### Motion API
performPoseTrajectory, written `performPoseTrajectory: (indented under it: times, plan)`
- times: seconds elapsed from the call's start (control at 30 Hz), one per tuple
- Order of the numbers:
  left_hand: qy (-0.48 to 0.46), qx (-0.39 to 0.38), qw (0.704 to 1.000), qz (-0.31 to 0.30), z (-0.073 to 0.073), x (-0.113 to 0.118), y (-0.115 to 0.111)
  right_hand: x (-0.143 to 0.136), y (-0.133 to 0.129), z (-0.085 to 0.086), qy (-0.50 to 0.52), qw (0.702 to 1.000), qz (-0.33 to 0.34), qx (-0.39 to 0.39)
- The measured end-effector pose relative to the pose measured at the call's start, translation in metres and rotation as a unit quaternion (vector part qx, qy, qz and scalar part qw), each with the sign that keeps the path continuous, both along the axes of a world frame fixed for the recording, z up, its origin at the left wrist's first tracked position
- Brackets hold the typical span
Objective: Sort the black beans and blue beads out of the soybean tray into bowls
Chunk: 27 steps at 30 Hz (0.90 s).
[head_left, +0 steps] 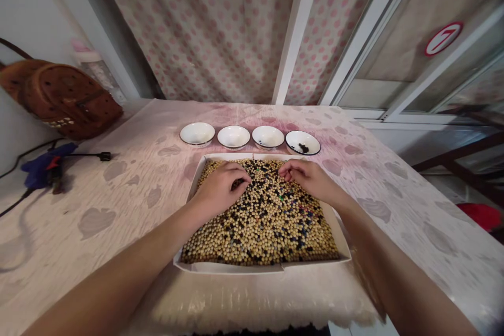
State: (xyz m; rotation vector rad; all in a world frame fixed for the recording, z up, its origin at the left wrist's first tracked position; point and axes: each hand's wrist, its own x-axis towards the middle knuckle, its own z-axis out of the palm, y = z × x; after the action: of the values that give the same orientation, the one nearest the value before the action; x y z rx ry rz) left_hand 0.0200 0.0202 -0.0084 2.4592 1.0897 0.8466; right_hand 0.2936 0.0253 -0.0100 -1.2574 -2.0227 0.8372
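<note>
Head view: a shallow white tray (185,260) sits on the table's near middle, filled edge to edge with mixed beans (263,220), mostly pale yellow with many black ones and a few coloured specks. Both hands lie on the far half of the bean layer. The left hand (220,186) is palm down with fingers curled inward, fingertips pressed into the beans; whether it pinches any bean cannot be told. The right hand (307,176) rests just opposite it, fingers bunched close together at the tips over the beans, and again what lies between them is hidden. The two hands are near each other but apart.

Just beyond the fingertips, past the tray's far rim, stand four small white bowls (197,134) in a row; the one beyond the right hand (311,139) holds a few dark beans. Well off to the left of the left hand lie a brown leather bag (66,97) and a blue tool with a black cable (43,168). A patterned tablecloth (394,189) covers the table.
</note>
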Motion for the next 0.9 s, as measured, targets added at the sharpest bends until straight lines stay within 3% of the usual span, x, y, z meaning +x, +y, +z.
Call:
performPoseTrajectory:
  times: [0.3, 0.5, 0.9]
  plan:
    - [-0.005, -0.002, 1.000, -0.002, 0.000, 0.000, 0.001, -0.004, -0.005, 0.006, -0.043, 0.999, 0.020, 0.019]
    - [0.000, -0.004, 1.000, -0.001, 0.001, 0.000, -0.001, -0.009, -0.002, -0.002, -0.101, 0.993, 0.019, 0.053]
    - [-0.005, -0.002, 1.000, -0.003, 0.001, 0.000, 0.000, -0.012, -0.004, 0.000, -0.112, 0.991, 0.032, 0.061]
